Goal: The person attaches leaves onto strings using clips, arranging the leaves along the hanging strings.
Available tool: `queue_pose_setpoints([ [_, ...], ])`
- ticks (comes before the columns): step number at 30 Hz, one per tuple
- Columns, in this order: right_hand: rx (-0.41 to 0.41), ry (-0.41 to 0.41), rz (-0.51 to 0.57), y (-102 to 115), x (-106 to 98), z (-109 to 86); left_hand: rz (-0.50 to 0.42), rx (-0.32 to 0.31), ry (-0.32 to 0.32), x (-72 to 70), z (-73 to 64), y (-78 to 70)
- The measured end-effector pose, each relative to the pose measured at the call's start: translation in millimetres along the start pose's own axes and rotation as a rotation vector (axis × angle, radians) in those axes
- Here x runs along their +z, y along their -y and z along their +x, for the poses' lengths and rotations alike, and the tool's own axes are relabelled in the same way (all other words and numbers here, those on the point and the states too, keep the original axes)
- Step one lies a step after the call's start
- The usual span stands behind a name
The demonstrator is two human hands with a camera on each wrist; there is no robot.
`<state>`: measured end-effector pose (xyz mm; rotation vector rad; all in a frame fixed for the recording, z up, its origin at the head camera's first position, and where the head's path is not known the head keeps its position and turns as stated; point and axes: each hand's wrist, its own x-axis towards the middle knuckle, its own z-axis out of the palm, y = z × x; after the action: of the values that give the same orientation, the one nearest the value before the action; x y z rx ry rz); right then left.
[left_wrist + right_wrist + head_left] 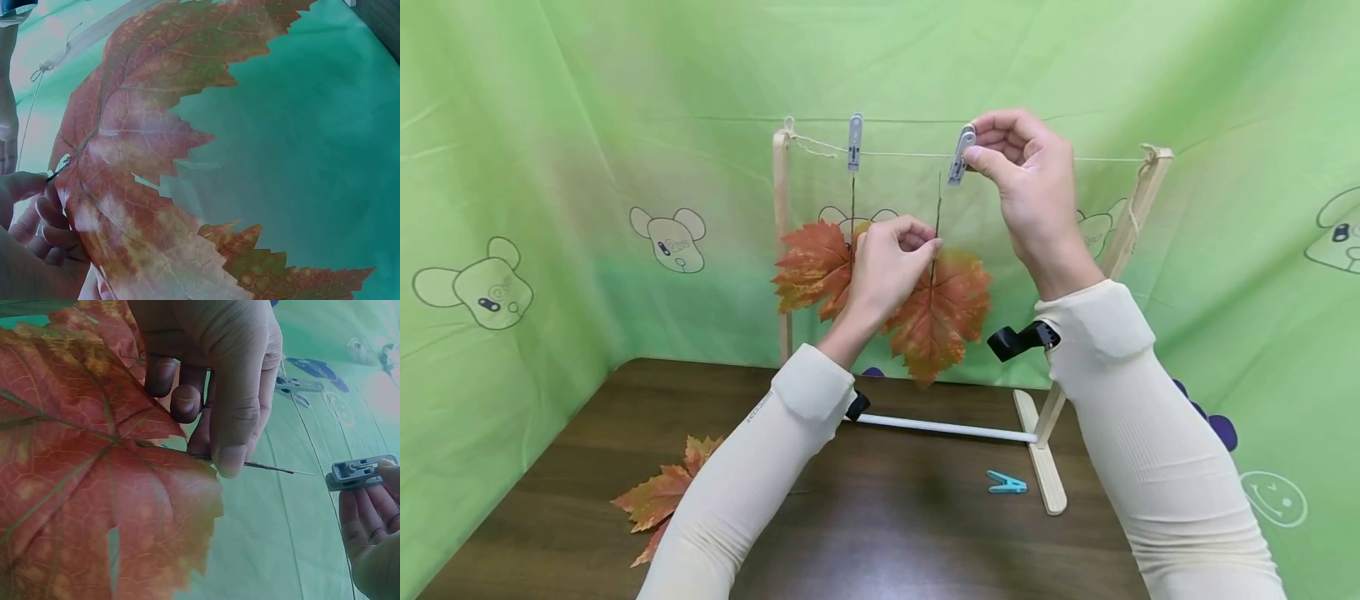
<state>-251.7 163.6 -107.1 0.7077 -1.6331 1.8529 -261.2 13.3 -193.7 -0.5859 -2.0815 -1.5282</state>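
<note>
My left hand (887, 265) pinches the thin dark stem (938, 204) of an orange-red artificial maple leaf (942, 312), which hangs below the fingers. The bare stem tip points up toward the string (910, 155). My right hand (1037, 187) holds a grey clothespin (959, 162) between thumb and fingers, tilted and overlapping the string. In the right wrist view the stem tip (281, 469) stops just short of that clothespin (353, 473). To the left, a second grey clothespin (854, 143) on the string holds another maple leaf (811, 265) by its stem.
The string is tied between two wooden posts (1138, 208) joined by a white bar (940, 427) low down. A blue clothespin (1006, 482) lies on the brown table (880, 508) near the right foot. More leaves (658, 496) lie at the left, partly behind my left sleeve.
</note>
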Motion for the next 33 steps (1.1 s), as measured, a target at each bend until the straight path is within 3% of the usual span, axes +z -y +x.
queue_pose_setpoints([
  [21, 0.009, -0.033, 0.025, 10, 10, 21.6, 0.034, -0.038, 0.002, -1.3, 7.7, -8.2],
  [33, 0.074, -0.017, -0.027, 14, 10, 29.1, 0.043, -0.049, 0.004, 2.0, 9.1, -7.8],
])
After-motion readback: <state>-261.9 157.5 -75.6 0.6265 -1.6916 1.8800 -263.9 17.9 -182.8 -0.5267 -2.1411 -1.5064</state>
